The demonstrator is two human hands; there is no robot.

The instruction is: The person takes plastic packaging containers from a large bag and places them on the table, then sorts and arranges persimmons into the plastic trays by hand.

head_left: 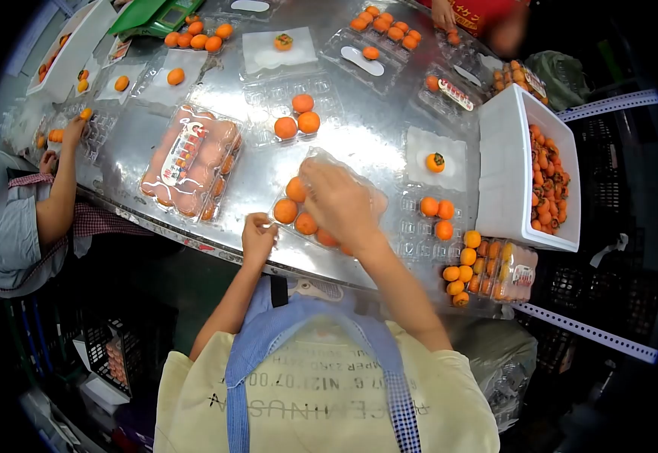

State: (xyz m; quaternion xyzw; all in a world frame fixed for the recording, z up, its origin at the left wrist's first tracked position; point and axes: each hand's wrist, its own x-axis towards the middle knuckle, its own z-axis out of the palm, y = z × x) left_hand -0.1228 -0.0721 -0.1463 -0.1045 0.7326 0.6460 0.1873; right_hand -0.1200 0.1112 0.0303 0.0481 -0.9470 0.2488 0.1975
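On the metal table in front of me lies a clear plastic pack [278, 198] with several orange persimmons [285, 211] in it. My left hand [258, 237] is at the pack's near left corner, thumb and fingers closed on its edge. Over the middle of the same pack is my right hand [338, 198], its back towards me. That hand is slightly blurred and its fingertips are hidden, so what they grip cannot be made out. To the left sits a closed, labelled pack of persimmons [186, 162]. Just beyond my hands, an open tray holds three persimmons [302, 103].
At right stands a white foam box [504, 155] full of small persimmons, with a filled pack [511, 272] near it. Another person's hand [75, 130] works at left, and one more hand [443, 13] at the far side. A green scale [148, 16] stands at the back.
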